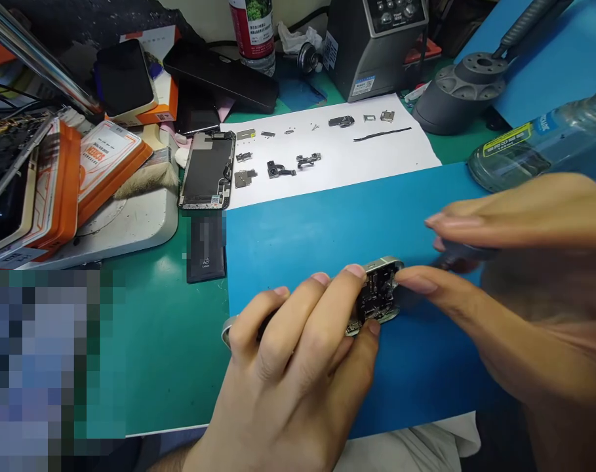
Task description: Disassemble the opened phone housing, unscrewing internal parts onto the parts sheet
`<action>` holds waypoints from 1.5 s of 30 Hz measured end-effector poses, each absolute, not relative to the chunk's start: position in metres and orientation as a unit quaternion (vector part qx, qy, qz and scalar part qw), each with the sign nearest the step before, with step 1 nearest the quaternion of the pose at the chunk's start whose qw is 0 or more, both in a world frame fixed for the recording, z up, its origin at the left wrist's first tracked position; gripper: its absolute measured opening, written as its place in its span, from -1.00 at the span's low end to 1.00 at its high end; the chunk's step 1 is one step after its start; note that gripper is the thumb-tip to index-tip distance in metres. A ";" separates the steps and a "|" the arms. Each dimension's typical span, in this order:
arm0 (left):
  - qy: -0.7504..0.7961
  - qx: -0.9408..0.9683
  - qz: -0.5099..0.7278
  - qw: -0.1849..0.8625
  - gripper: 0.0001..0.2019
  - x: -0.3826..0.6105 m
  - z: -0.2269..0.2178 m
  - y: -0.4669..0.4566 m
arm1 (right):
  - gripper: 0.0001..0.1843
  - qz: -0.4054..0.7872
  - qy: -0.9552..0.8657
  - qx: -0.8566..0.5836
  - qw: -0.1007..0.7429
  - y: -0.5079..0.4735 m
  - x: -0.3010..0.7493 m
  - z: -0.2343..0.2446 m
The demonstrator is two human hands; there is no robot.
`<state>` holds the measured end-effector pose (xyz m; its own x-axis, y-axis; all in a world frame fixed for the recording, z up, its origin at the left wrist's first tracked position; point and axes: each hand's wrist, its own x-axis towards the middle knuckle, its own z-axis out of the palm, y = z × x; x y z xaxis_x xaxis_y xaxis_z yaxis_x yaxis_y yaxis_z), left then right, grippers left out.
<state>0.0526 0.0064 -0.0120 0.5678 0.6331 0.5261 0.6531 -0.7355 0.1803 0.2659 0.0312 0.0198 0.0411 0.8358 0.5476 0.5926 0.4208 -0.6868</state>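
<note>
My left hand (298, 354) lies over an opened phone body (376, 295) on the blue mat (327, 223), its fingers curled round the frame and pressing it down. The exposed circuit end of the phone shows between both hands. My right hand (518, 288) is closed on a dark, thin tool (462, 254), pinched between thumb and fingers, with its tip at the phone's right edge. Most of the phone's body is hidden under my left hand.
A white sheet (376, 157) behind the mat bears several small removed parts. A detached screen (206, 172) and a black battery (206, 246) lie to the left. Orange boxes (111, 164), phones, a bottle (252, 29), a grey machine (371, 39) and a clear bottle (538, 141) crowd the back.
</note>
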 end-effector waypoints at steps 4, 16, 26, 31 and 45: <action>-0.366 -0.884 -0.291 0.016 -0.80 0.052 -0.013 0.005 | -0.78 0.122 -0.660 -0.550 0.497 0.032 0.263 0.019; -0.366 -0.876 -0.313 0.017 -0.79 0.056 -0.013 0.007 | -0.63 0.154 -0.649 -0.512 0.541 0.030 0.261 0.013; -0.356 -0.895 -0.241 -0.117 -0.53 0.042 -0.006 0.014 | -0.62 0.045 -0.572 -0.626 0.528 0.026 0.306 0.016; -0.361 -0.910 -0.189 -0.071 -0.54 0.038 0.004 0.012 | -0.62 -0.003 -0.715 -0.608 0.345 0.017 0.323 -0.003; -0.483 -0.842 -0.241 0.000 -0.68 -0.003 -0.002 0.011 | -0.60 -0.147 -0.749 -0.586 0.271 0.021 0.327 -0.024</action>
<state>-0.0034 0.0106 -0.0018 0.4169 0.8131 0.4063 0.8129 -0.5335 0.2336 0.3270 0.0213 -0.0237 -0.1665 0.7978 0.5795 0.9579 0.2704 -0.0970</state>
